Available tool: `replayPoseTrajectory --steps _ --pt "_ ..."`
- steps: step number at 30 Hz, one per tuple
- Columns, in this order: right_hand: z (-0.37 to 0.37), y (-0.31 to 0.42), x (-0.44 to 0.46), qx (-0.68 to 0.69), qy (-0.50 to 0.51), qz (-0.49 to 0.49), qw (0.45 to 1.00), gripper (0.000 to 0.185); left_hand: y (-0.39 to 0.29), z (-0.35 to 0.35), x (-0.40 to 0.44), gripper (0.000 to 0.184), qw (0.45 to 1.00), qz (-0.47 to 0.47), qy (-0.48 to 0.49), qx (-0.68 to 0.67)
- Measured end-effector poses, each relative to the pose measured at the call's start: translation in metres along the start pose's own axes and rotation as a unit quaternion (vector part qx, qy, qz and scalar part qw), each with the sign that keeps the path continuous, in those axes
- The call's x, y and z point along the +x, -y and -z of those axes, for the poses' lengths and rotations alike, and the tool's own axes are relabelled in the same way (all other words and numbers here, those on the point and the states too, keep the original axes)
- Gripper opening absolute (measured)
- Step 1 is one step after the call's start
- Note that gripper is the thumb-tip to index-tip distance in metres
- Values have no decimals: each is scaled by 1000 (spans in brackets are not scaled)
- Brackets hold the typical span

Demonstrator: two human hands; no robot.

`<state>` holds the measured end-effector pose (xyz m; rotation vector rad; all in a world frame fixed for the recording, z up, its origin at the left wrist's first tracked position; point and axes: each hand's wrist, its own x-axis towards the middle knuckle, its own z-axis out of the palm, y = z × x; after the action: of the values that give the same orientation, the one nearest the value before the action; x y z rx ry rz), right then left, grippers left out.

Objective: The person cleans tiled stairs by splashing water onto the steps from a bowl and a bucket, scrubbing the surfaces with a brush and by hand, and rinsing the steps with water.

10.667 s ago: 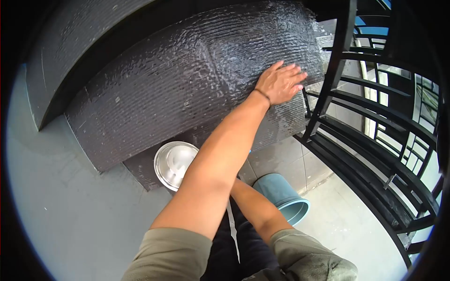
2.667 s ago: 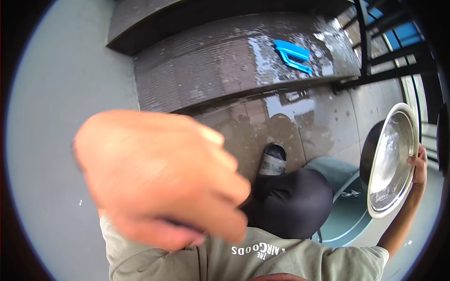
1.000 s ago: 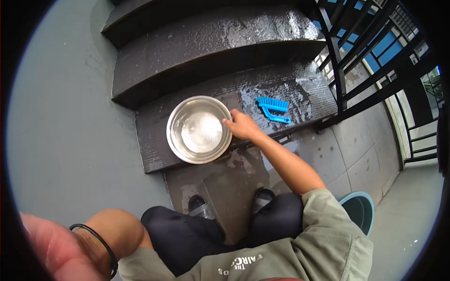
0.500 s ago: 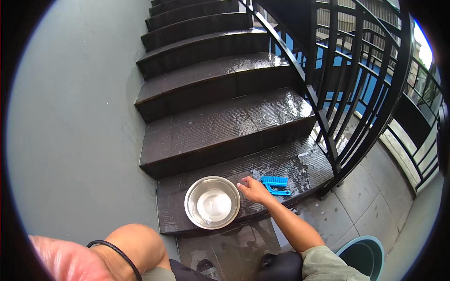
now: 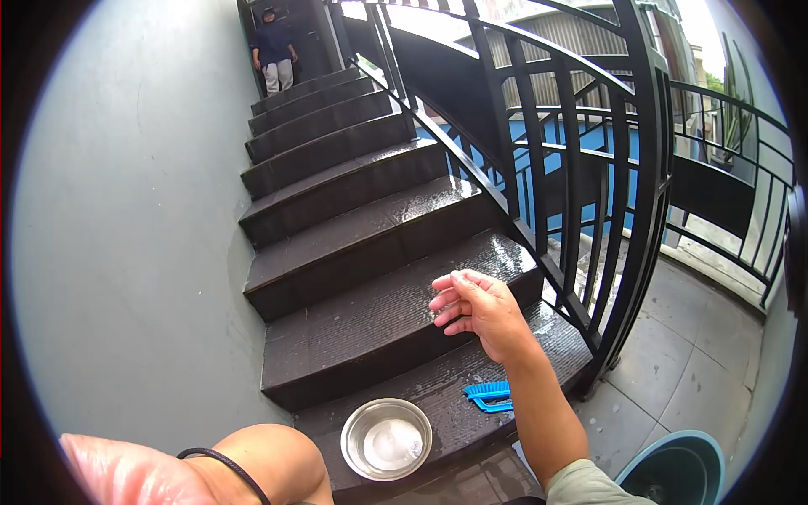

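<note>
My right hand (image 5: 484, 310) is raised over the second step with its fingers loosely apart and nothing in them. Just below its forearm, a blue scrubbing brush (image 5: 486, 392) lies on the wet bottom step, its right end hidden behind the arm. To the brush's left stands a round metal basin (image 5: 352, 425) with some clear liquid in it. Close to the camera at the lower left is my left hand (image 5: 126, 473), showing only part of its palm beside a dark cord bracelet (image 5: 227, 471); its fingers are not visible.
Wet dark steps (image 5: 362, 278) climb between a grey wall (image 5: 143, 236) and a black metal railing (image 5: 581, 320). A person (image 5: 274, 55) stands at the top. A teal bucket (image 5: 711, 450) sits on the tiled floor (image 5: 656, 370) at lower right.
My right hand has lifted up from beside the basin and brush. The view has tilted upward, bringing the person at the top of the stairs into sight.
</note>
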<state>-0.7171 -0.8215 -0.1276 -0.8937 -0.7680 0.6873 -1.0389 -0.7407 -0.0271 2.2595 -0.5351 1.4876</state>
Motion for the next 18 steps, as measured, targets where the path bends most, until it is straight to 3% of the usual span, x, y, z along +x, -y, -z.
replayPoseTrajectory --steps 14,18 --pt "24 -38 22 -40 -1 -31 999 27 10 -3 -8 56 999 15 30 20" --pt "93 -109 21 -228 -90 -120 962 35 22 -9 -24 54 995 4 95 26"
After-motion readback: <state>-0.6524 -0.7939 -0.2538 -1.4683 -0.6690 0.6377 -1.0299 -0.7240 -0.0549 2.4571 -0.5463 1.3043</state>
